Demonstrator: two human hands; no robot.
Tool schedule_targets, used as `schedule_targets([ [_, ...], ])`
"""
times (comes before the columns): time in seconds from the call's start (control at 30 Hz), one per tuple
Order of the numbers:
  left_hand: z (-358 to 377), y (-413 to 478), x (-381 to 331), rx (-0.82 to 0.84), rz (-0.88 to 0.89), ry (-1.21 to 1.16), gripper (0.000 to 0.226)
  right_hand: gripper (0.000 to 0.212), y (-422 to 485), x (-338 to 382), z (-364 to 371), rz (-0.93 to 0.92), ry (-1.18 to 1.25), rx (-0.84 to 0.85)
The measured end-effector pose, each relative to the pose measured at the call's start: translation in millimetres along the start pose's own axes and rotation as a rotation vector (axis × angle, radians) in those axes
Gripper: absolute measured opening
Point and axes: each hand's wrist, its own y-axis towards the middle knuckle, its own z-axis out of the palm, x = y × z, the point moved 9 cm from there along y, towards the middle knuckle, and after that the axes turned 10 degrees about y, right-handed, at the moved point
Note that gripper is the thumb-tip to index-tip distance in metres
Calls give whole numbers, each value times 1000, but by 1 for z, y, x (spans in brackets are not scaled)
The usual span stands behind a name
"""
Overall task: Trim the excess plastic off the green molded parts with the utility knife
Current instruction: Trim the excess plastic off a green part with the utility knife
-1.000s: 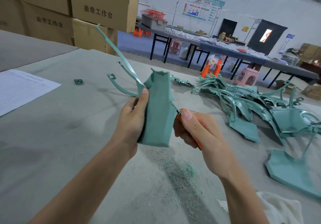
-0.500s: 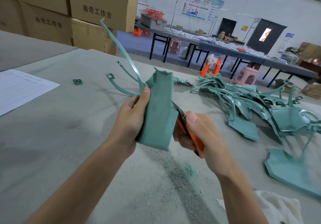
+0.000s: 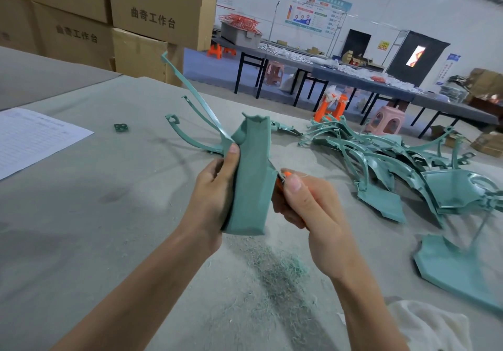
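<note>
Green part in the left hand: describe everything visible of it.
The green molded part is matte teal plastic: a flat panel with a jagged top edge and thin curved arms fanning up and left. The left hand grips it upright; the right hand's orange utility knife meets its right edge.

Upright green molded part in hand; orange utility knife against its right edge

A factory floor: stacked cartons, long worktables, moulded parts.
</note>
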Motion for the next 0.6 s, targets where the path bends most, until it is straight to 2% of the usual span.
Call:
schedule_targets([
  [0.13, 2, 1, 2, 12, -13, -9, 28, 65, -1, 6, -1, -58, -76, -54],
  [0.33, 2, 1, 8, 30, -28, 12, 31, 70, -1, 12, -4, -111, -158, -114],
  [0.4, 2, 1, 6, 33, -18, 8, 30, 67, -2, 13, -5, -122, -193, -134],
  [0.53, 4, 2, -1, 33, 77, 43, 35, 43, -3, 17, -20, -169, -290, -208],
  [0.6, 2, 3, -2, 22, 109, 91, 35, 46, -2, 14, -27, -148, -259, -247],
])
